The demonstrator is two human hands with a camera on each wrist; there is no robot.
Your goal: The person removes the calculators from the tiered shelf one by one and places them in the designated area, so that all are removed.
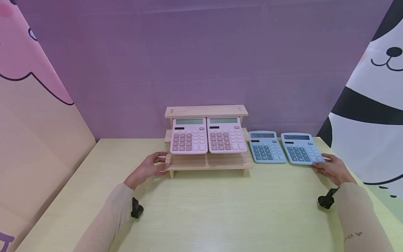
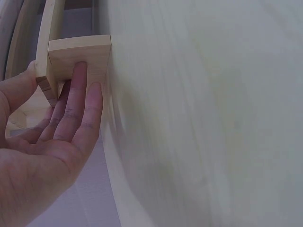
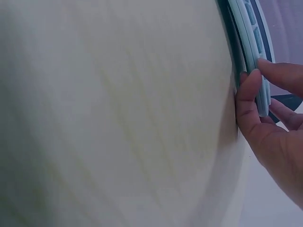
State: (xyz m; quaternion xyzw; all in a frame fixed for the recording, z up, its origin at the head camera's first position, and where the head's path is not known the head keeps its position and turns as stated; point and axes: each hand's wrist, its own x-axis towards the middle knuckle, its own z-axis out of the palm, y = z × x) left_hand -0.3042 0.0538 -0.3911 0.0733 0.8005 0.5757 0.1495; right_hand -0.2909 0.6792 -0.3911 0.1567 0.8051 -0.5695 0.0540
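- Wooden stand [image 1: 209, 161], head view: 3 tiers, toward far side of table [image 1: 204, 210]. Left pink calc [image 1: 189, 138] & right pink calc [image 1: 226, 136] lean on it side by side, displays up top; can't tell which tier takes their lower edges.
- Same view: left blue calc [image 1: 267, 147] is on table just right of stand; right blue calc [image 1: 300, 148] beside it w/ a small gap.
- Still head view: L hand [image 1: 148, 169] at stand's left end, R hand [image 1: 333, 170] at right blue calc's near right corner.
- L wrist view: thumb on edge of board, other fingers fairly straight, reaching in under it by the leg, so board end is pinched btwn them.
- R wrist view: thumb on top, index tucked under, pinching right blue calc by its corner. Rest of calc runs out of view; can't tell if it's fully off table.
- Step in hand, I'd judge: getting hold of right blue calc while L hand steadies stand. Both pinks look placed, blues not yet.
- Next move prob. calls for a firm R pinch, lifting w/o bumping left blue calc, & stand held steady.
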